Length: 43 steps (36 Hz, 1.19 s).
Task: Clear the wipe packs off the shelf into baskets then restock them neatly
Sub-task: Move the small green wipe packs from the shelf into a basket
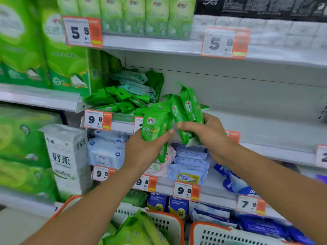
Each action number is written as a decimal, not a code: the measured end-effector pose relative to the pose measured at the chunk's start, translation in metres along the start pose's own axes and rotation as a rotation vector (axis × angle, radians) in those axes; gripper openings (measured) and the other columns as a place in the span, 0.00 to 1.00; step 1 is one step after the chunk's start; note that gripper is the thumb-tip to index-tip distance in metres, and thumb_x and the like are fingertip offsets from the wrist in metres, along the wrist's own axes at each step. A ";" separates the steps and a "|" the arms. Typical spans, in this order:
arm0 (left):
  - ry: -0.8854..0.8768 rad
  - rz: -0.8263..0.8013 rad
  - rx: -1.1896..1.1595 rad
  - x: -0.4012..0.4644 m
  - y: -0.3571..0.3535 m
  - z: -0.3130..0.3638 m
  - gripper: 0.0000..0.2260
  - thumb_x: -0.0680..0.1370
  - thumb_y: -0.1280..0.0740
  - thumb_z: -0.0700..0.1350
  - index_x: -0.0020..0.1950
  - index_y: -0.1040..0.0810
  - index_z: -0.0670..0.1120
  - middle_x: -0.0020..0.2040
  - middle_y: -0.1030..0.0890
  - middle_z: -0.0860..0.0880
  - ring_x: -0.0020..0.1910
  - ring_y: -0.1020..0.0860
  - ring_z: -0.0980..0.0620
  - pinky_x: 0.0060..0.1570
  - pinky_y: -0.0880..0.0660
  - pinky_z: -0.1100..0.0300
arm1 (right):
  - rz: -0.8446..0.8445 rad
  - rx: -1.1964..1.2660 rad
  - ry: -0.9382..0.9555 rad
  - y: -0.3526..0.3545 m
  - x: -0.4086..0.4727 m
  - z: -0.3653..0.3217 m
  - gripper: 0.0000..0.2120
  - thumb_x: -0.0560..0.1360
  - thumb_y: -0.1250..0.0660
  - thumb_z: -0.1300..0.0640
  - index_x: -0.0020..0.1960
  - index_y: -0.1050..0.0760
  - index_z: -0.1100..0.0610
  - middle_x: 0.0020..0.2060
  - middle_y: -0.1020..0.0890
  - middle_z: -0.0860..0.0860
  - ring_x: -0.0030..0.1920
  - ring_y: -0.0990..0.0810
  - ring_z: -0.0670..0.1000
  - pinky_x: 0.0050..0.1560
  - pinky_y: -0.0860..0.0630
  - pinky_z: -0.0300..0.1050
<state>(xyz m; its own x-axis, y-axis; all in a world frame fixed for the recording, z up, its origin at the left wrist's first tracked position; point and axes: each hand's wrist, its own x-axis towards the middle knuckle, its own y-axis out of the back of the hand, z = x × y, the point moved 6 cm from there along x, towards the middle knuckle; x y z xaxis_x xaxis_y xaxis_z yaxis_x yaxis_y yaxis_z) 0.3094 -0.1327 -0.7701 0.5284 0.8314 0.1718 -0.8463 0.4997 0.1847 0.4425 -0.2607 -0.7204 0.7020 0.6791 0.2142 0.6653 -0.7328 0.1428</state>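
Wipe packs in hand: several green packs (174,117) held upright, fanned, in front of the middle shelf's edge.
Left hand (145,151): grips the front pack (154,124) from below, thumb across its lower face.
Right hand (208,133): clasps two or three packs from the right side.
Remaining pile (123,96): green and teal packs heaped untidily at the shelf's left end.
Shelf (256,128): bare to the right of the hands.
Baskets: one (166,221) below holds green packs; a second (221,234) sits beside it.
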 end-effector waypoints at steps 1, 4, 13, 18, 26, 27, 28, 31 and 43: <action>0.010 -0.005 -0.040 -0.001 -0.002 -0.003 0.16 0.66 0.24 0.64 0.43 0.18 0.54 0.34 0.17 0.59 0.32 0.20 0.63 0.34 0.26 0.63 | -0.007 0.151 -0.075 -0.011 -0.005 0.014 0.14 0.68 0.22 0.61 0.52 0.17 0.60 0.44 0.13 0.55 0.47 0.13 0.55 0.50 0.16 0.50; 0.067 0.016 -0.104 -0.003 0.000 -0.019 0.24 0.63 0.23 0.66 0.51 0.18 0.53 0.43 0.15 0.57 0.41 0.17 0.59 0.41 0.19 0.59 | 0.029 0.315 -0.166 -0.027 -0.014 0.045 0.20 0.67 0.21 0.58 0.58 0.18 0.62 0.49 0.13 0.58 0.51 0.14 0.59 0.56 0.18 0.56; 0.271 -0.246 -0.513 -0.012 0.003 -0.030 0.15 0.76 0.28 0.45 0.63 0.22 0.49 0.55 0.15 0.48 0.52 0.15 0.49 0.57 0.21 0.49 | 0.035 0.102 -0.028 -0.031 -0.028 0.052 0.42 0.50 0.15 0.52 0.61 0.26 0.59 0.50 0.13 0.51 0.50 0.13 0.50 0.53 0.17 0.49; 0.190 -0.322 -0.525 -0.025 0.002 -0.021 0.29 0.65 0.23 0.46 0.65 0.24 0.48 0.54 0.15 0.49 0.53 0.16 0.49 0.53 0.20 0.52 | -0.031 0.120 0.038 -0.048 -0.040 0.037 0.34 0.56 0.18 0.55 0.59 0.24 0.59 0.49 0.13 0.51 0.49 0.14 0.49 0.45 0.18 0.39; 0.125 -0.212 -0.496 -0.014 0.028 -0.026 0.33 0.59 0.20 0.38 0.63 0.22 0.43 0.51 0.14 0.47 0.50 0.15 0.48 0.46 0.18 0.55 | 0.096 0.012 0.033 -0.032 -0.033 0.035 0.27 0.58 0.15 0.49 0.53 0.18 0.56 0.44 0.12 0.49 0.42 0.13 0.47 0.37 0.19 0.41; 0.126 -0.204 -0.483 -0.013 0.031 -0.028 0.34 0.58 0.19 0.38 0.63 0.23 0.43 0.52 0.14 0.47 0.51 0.15 0.47 0.49 0.18 0.53 | 0.119 -0.040 0.030 -0.028 -0.030 0.037 0.32 0.54 0.15 0.43 0.53 0.18 0.55 0.44 0.12 0.48 0.43 0.13 0.46 0.40 0.18 0.42; 0.126 -0.201 -0.466 -0.012 0.034 -0.030 0.36 0.57 0.18 0.38 0.64 0.23 0.44 0.53 0.14 0.47 0.52 0.15 0.47 0.53 0.19 0.50 | 0.126 -0.073 0.025 -0.026 -0.028 0.038 0.36 0.51 0.15 0.39 0.54 0.18 0.54 0.45 0.13 0.47 0.44 0.13 0.46 0.45 0.17 0.46; 0.136 -0.225 -0.444 -0.014 0.040 -0.038 0.36 0.58 0.17 0.40 0.65 0.24 0.46 0.55 0.15 0.47 0.54 0.16 0.46 0.59 0.22 0.45 | 0.133 -0.167 0.037 -0.028 -0.033 0.037 0.38 0.51 0.14 0.41 0.56 0.21 0.53 0.46 0.13 0.45 0.46 0.14 0.45 0.49 0.16 0.49; 0.181 -0.200 -0.344 -0.028 0.100 -0.072 0.25 0.70 0.28 0.54 0.65 0.24 0.48 0.56 0.15 0.49 0.53 0.16 0.49 0.52 0.19 0.49 | -0.334 -0.186 -0.115 -0.130 -0.057 0.051 0.20 0.68 0.22 0.44 0.57 0.19 0.49 0.49 0.13 0.43 0.52 0.15 0.44 0.61 0.22 0.47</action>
<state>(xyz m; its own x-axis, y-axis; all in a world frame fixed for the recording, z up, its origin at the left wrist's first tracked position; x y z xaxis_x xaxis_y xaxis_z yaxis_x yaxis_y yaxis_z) 0.2052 -0.0888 -0.8257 0.6896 0.7241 -0.0126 -0.7182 0.6814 -0.1410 0.3291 -0.2014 -0.8008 0.4862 0.8737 0.0183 0.8115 -0.4591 0.3614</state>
